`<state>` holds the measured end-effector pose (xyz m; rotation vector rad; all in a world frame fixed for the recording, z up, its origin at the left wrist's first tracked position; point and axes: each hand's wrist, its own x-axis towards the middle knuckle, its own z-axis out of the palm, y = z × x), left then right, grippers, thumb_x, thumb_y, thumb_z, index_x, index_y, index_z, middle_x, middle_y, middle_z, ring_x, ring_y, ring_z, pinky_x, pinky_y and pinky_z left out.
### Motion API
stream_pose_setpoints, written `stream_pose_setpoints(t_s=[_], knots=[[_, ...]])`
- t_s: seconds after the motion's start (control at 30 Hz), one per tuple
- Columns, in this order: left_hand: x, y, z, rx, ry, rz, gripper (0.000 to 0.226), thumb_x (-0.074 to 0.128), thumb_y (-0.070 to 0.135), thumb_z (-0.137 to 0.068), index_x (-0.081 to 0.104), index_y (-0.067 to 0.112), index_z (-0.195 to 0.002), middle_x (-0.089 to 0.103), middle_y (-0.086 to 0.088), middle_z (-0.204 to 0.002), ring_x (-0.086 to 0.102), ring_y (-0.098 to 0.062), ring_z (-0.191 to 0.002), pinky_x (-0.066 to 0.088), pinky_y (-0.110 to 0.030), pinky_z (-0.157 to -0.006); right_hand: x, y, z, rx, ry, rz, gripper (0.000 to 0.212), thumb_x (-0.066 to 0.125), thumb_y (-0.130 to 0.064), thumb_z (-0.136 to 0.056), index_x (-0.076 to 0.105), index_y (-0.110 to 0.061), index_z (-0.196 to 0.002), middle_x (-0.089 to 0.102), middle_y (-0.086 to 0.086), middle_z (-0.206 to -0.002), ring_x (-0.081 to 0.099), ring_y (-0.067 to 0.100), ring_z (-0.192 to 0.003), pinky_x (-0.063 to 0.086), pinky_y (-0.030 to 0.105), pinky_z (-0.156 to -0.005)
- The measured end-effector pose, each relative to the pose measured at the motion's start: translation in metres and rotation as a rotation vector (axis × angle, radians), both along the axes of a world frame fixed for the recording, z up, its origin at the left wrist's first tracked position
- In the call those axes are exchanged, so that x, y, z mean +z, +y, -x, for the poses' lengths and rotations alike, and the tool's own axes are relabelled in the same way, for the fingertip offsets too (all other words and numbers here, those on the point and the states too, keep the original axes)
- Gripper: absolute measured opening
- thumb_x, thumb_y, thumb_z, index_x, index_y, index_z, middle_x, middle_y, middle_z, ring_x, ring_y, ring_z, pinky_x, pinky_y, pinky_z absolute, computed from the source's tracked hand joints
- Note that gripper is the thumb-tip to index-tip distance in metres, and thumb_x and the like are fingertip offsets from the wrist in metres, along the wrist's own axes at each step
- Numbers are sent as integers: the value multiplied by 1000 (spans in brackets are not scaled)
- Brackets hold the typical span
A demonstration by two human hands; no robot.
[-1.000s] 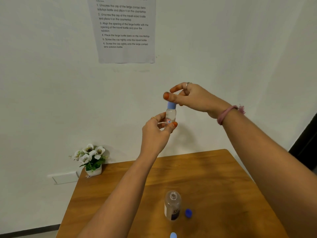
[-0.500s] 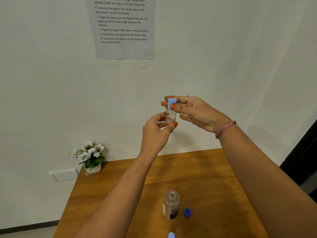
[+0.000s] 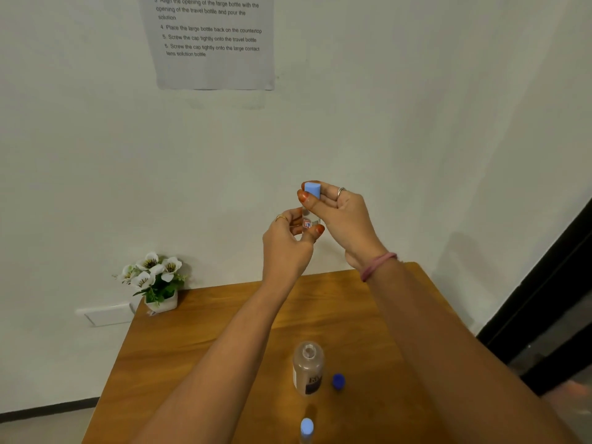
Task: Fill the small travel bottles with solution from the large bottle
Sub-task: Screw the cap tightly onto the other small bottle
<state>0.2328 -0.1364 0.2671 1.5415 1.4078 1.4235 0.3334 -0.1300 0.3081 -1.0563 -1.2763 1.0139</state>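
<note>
I hold a small clear travel bottle upright in the air in front of the wall. My left hand grips its body from below. My right hand pinches its light blue cap from the right. On the wooden table below stands the large bottle, upright with its mouth uncovered. Its dark blue cap lies just to its right. A second small travel bottle with a light blue cap stands at the near edge of the view.
A white pot of artificial flowers sits at the table's far left corner. A printed instruction sheet hangs on the wall above. A dark door frame runs down the right side.
My right hand has turned around the light blue cap, from fingers spread above it to fingers wrapped on it. Both hands and the bottle sit slightly lower in view.
</note>
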Motion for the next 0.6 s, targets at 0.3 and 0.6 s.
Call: stream_pose_setpoints(t_s=[0.3, 0.6], knots=[[-109, -21, 46, -347, 413, 330, 114, 83, 21, -69, 4, 31, -151, 19, -1, -158, 27, -19, -140, 36, -35, -109, -89, -63, -46, 50, -295, 127, 36, 73, -24, -79, 65, -26, -113, 67, -7, -111, 62, 2, -101, 52, 20, -87], [-223, -65, 69, -356, 493, 782, 99, 69, 0, -81, -1, 9, -150, 22, -15, -155, 30, -29, -139, 40, -27, -96, -226, -135, -69, 84, -405, 390, 42, 74, -13, -78, 63, -8, -118, 67, 2, -113, 63, 9, -105, 50, 15, -83]])
